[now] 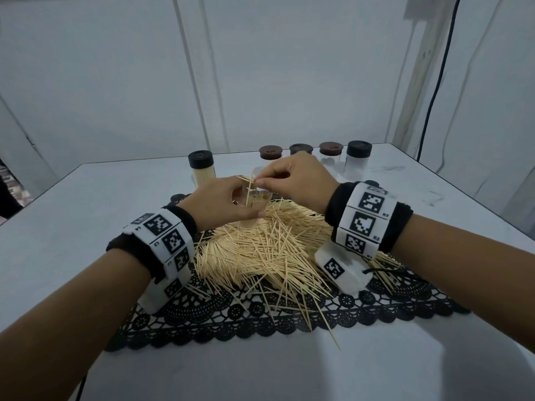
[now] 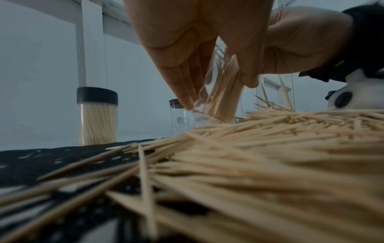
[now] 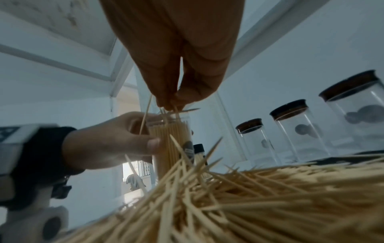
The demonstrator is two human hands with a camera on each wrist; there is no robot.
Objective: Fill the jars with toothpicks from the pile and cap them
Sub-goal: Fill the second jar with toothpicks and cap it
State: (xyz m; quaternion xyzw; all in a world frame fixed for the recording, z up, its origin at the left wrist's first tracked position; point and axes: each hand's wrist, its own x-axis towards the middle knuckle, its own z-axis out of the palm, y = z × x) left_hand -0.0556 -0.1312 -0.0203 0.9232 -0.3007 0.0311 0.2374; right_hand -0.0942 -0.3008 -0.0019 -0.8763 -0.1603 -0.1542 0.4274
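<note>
My left hand point(image 1: 223, 202) grips a clear uncapped jar point(image 1: 254, 202) that stands at the far edge of the toothpick pile point(image 1: 269, 250). The jar point(image 3: 172, 143) holds many upright toothpicks. My right hand point(image 1: 295, 180) pinches a few toothpicks point(image 1: 249, 183) at the jar's mouth, fingertips point(image 3: 169, 102) just above the rim. In the left wrist view my left hand point(image 2: 207, 65) wraps around the jar point(image 2: 223, 98). A capped jar full of toothpicks point(image 1: 201, 169) stands behind on the left.
Several empty capped jars point(image 1: 358, 160) line the back of the white table point(image 1: 86, 204); their caps are brown or black. The pile lies on a black lace mat point(image 1: 260, 319). Stray toothpicks reach past the mat's front edge. A black cable point(image 1: 434, 82) hangs at the right wall.
</note>
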